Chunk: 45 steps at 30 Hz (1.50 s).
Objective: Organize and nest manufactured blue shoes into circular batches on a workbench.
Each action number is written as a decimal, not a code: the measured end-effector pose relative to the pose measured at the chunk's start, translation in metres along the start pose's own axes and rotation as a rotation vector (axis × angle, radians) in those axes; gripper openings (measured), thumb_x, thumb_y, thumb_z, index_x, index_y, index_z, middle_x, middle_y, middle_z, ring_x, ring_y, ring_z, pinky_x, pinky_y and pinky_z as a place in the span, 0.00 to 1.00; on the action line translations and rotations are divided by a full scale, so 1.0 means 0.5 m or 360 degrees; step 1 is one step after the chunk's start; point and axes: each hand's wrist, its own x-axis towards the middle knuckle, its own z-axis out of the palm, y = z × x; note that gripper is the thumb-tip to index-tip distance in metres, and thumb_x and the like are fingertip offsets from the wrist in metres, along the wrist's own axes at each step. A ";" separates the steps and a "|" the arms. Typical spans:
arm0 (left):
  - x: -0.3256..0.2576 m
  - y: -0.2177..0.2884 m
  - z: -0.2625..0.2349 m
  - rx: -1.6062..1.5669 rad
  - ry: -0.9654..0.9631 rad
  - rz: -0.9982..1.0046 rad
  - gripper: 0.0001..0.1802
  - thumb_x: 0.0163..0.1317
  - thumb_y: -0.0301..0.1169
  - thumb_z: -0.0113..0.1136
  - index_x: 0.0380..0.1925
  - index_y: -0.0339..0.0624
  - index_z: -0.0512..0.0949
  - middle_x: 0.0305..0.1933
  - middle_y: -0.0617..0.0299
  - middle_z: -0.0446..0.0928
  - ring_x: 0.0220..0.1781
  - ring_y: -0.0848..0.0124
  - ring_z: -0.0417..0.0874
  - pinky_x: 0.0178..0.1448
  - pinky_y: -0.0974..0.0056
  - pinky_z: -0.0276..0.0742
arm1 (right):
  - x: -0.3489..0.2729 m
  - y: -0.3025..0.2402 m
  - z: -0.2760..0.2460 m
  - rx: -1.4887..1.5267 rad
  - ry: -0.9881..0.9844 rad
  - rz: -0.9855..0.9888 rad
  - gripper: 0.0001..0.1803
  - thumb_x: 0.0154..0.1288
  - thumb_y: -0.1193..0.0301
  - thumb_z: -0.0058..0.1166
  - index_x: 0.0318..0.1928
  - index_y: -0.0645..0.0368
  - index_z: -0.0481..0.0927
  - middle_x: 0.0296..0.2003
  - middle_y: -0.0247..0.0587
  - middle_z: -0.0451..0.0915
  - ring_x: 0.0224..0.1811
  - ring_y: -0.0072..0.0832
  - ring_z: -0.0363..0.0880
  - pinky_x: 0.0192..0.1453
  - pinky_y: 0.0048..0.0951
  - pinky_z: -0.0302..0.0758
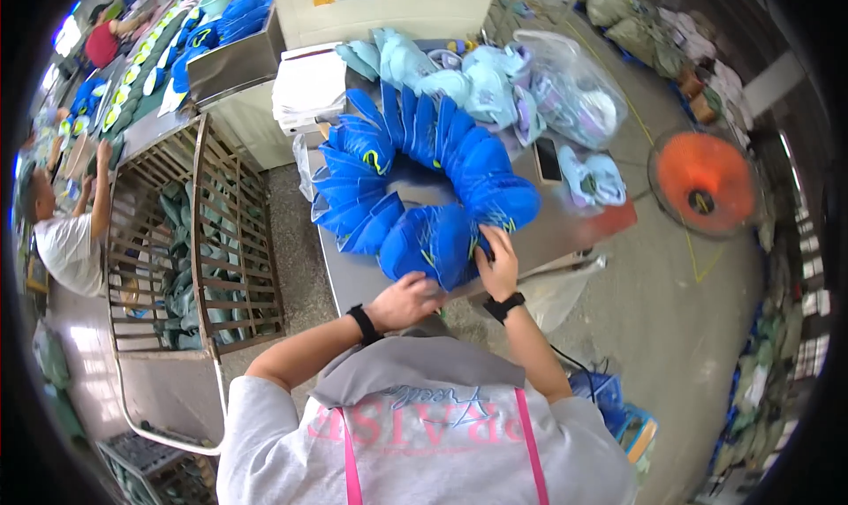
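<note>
Blue shoe uppers [495, 174] stand packed on edge in a ring on a metal-topped table. At the ring's near side lies a blue shoe upper [428, 240] with thin yellow-green details. My left hand [406, 302], slightly blurred, has its fingers curled against that upper's lower left edge. My right hand [500, 265] grips its right side, thumb and fingers bent around the edge. Parts of the fingertips are hidden against the blue material. Dark bands circle both my wrists.
Pale aqua uppers [481, 81], a clear bag [579, 103], a phone [548, 162] and a paper stack [309, 86] share the table [565, 227]. A slatted cart [203, 240] with dark green pieces stands left; an orange fan [707, 183] stands right. A person [71, 240] works far left.
</note>
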 end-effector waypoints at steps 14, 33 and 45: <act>-0.188 -0.090 -0.204 0.0224 -0.0650 -0.1301 0.05 0.48 0.30 0.55 0.27 0.48 0.74 0.28 0.63 0.73 0.40 0.63 0.75 0.47 0.61 0.71 | 0.219 0.093 -0.071 0.0490 -0.2426 -0.0258 0.11 0.56 0.67 0.53 0.40 0.55 0.80 0.31 0.41 0.81 0.34 0.32 0.80 0.39 0.31 0.75; 0.062 -0.256 -0.165 -0.0286 -0.0778 -0.1730 0.36 0.45 0.53 0.63 0.53 0.47 0.70 0.57 0.50 0.68 0.66 0.47 0.56 0.53 0.51 0.71 | 0.674 -0.060 0.426 -0.0525 -0.1296 -0.1542 0.10 0.54 0.69 0.45 0.34 0.49 0.80 0.36 0.41 0.76 0.34 0.41 0.79 0.38 0.41 0.75; 0.031 -0.675 -0.081 0.0582 -0.0227 -0.1571 0.29 0.51 0.27 0.51 0.57 0.46 0.63 0.58 0.61 0.68 0.63 0.62 0.64 0.57 0.49 0.62 | 0.606 -0.023 0.235 -0.0272 -0.1161 -0.1062 0.06 0.50 0.75 0.49 0.31 0.56 0.78 0.30 0.43 0.75 0.32 0.43 0.76 0.34 0.40 0.73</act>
